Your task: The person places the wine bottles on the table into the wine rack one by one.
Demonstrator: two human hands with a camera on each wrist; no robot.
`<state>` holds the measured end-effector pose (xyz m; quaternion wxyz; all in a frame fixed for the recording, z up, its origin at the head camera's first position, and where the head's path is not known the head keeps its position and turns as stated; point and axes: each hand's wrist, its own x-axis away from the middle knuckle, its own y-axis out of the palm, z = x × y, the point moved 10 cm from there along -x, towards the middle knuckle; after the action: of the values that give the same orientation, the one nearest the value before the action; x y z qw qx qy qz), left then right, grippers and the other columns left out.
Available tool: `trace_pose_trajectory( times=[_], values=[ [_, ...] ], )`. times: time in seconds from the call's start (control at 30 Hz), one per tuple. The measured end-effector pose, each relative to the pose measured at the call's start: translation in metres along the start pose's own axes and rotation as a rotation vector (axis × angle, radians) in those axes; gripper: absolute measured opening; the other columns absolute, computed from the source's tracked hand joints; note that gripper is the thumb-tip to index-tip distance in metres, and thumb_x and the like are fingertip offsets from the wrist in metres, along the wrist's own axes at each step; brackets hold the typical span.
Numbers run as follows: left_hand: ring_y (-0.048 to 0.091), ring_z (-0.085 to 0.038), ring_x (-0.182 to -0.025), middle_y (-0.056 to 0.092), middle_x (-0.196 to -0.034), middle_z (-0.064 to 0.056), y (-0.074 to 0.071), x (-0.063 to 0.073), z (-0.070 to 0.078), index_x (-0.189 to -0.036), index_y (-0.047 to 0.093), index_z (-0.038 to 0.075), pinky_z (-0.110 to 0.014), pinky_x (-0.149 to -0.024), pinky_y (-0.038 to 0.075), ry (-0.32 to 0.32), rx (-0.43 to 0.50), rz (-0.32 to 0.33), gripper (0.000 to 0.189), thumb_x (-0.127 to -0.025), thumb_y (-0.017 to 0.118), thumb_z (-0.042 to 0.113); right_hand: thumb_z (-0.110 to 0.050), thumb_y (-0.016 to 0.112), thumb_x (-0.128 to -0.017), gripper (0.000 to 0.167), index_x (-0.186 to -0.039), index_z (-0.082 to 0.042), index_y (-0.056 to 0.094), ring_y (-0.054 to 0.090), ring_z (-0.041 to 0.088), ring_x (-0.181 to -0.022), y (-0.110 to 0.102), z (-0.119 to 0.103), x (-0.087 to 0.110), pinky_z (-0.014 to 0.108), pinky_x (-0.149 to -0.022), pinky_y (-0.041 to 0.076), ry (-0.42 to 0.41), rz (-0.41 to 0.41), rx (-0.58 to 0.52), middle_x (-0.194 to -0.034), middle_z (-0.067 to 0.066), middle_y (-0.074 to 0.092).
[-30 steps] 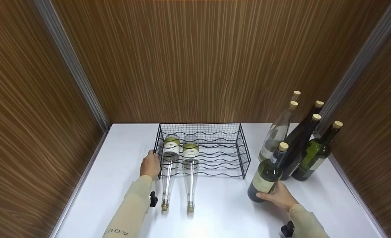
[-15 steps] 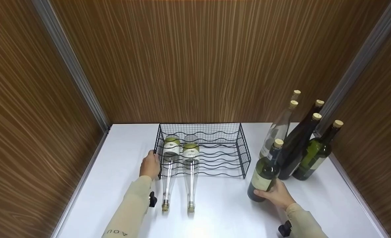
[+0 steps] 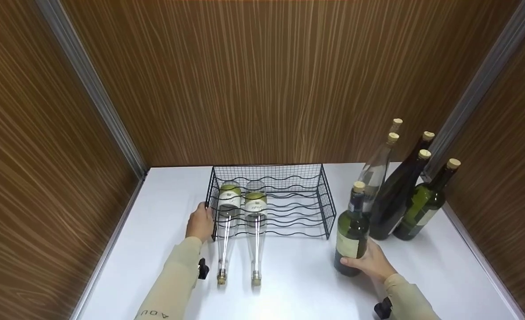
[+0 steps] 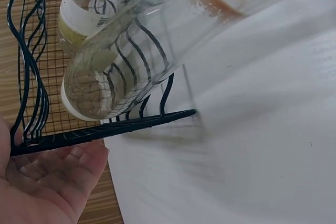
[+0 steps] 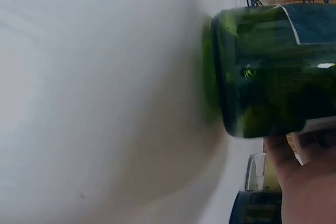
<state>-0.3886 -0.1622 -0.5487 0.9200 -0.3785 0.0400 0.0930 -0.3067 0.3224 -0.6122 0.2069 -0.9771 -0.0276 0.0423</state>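
My left hand [image 3: 199, 222] grips the left side of a black wire wine rack [image 3: 289, 173]; in the left wrist view the palm [image 4: 50, 187] is below its frame. Two clear corked bottles [image 3: 229, 209] lie side by side in the rack's left part, necks toward me. To the right of the rack, my right hand [image 3: 373, 263] holds a green wine bottle [image 3: 351, 242] around its lower body, thumb across the cream label. The bottle stands nearly upright, cork up. Seen in the right wrist view, its base [image 5: 247, 77] is close over the white table, with its reflection beside it.
Behind the right hand stand several more corked bottles: clear ones [image 3: 375, 175], dark slim ones [image 3: 398, 198] and a green one [image 3: 422, 209]. Wood-patterned panels [image 3: 262, 89] enclose the white table [image 3: 298, 284] at the back and on both sides.
The green bottle's neck has swung left, bringing it from a rightward lean to nearly upright. My right hand has shifted slightly left with it. The left hand stays on the rack.
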Motion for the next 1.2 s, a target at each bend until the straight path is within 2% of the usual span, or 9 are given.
trace_pose_trajectory(
  times=[0.23,0.43,0.63,0.73,0.87,1.0,1.1,1.2],
  values=[
    [0.063,-0.042,-0.098,0.065,-0.105,-0.026,0.001,-0.002,-0.001,-0.121,0.052,-0.004,-0.054,-0.084,0.048,0.005,0.0,-0.004,0.029,-0.102,0.043,0.016,-0.015,0.087,-0.068,0.086,-0.14,-0.003,0.041,0.051,0.036,-0.12,0.008,-0.001,0.002,0.055,-0.106,0.031,0.003,0.023,0.019,-0.13,0.019,0.056],
    [0.063,-0.041,-0.097,0.065,-0.104,-0.025,0.001,-0.001,0.0,-0.12,0.052,-0.004,-0.054,-0.083,0.048,0.009,-0.003,-0.003,0.028,-0.102,0.043,0.015,-0.018,0.088,-0.065,0.079,-0.132,-0.007,0.049,0.056,0.029,-0.11,0.011,-0.004,0.001,0.052,-0.101,0.037,-0.053,0.082,0.085,-0.12,0.012,0.062],
    [0.064,-0.041,-0.093,0.065,-0.1,-0.025,0.0,-0.001,0.001,-0.117,0.052,-0.005,-0.054,-0.08,0.048,0.04,-0.018,0.007,0.025,-0.101,0.044,0.013,-0.017,0.088,-0.065,0.075,-0.129,-0.005,0.051,0.058,0.027,-0.104,0.01,-0.007,-0.001,0.05,-0.097,0.04,-0.104,0.144,0.119,-0.115,0.012,0.064],
    [0.064,-0.038,-0.091,0.066,-0.098,-0.023,0.0,-0.001,-0.001,-0.116,0.053,-0.004,-0.053,-0.078,0.048,0.035,-0.017,0.001,0.025,-0.102,0.043,0.015,-0.019,0.088,-0.067,0.073,-0.129,-0.006,0.052,0.058,0.028,-0.105,0.008,-0.007,-0.002,0.05,-0.097,0.041,-0.089,0.155,0.114,-0.116,0.013,0.064],
    [0.063,-0.032,-0.089,0.065,-0.097,-0.017,0.0,0.0,-0.003,-0.117,0.054,-0.001,-0.05,-0.077,0.048,0.021,0.006,-0.021,0.025,-0.102,0.045,0.017,-0.023,0.087,-0.07,0.072,-0.131,-0.008,0.051,0.058,0.03,-0.108,0.006,-0.003,-0.002,0.05,-0.098,0.041,-0.027,0.136,0.107,-0.118,0.013,0.063],
    [0.061,-0.032,-0.099,0.064,-0.106,-0.017,-0.002,0.002,-0.003,-0.125,0.052,-0.001,-0.049,-0.085,0.048,0.017,0.032,-0.06,0.032,-0.1,0.049,0.019,-0.029,0.086,-0.072,0.077,-0.135,-0.006,0.049,0.057,0.032,-0.111,0.002,-0.006,0.001,0.053,-0.1,0.039,0.016,0.106,0.116,-0.122,0.016,0.061],
    [0.058,-0.034,-0.109,0.061,-0.116,-0.02,-0.006,0.003,0.0,-0.131,0.049,-0.002,-0.05,-0.093,0.045,0.019,0.039,-0.075,0.04,-0.099,0.051,0.022,-0.032,0.086,-0.071,0.077,-0.133,-0.004,0.05,0.058,0.032,-0.108,-0.004,-0.017,0.004,0.054,-0.097,0.04,-0.003,0.098,0.135,-0.119,0.017,0.063],
    [0.056,-0.034,-0.112,0.058,-0.122,-0.02,-0.012,0.003,0.004,-0.135,0.047,-0.001,-0.049,-0.095,0.044,0.026,0.033,-0.071,0.046,-0.098,0.053,0.025,-0.033,0.087,-0.069,0.077,-0.131,-0.005,0.053,0.059,0.031,-0.104,-0.011,-0.031,0.005,0.055,-0.094,0.041,-0.04,0.094,0.165,-0.115,0.017,0.064]
  ],
)
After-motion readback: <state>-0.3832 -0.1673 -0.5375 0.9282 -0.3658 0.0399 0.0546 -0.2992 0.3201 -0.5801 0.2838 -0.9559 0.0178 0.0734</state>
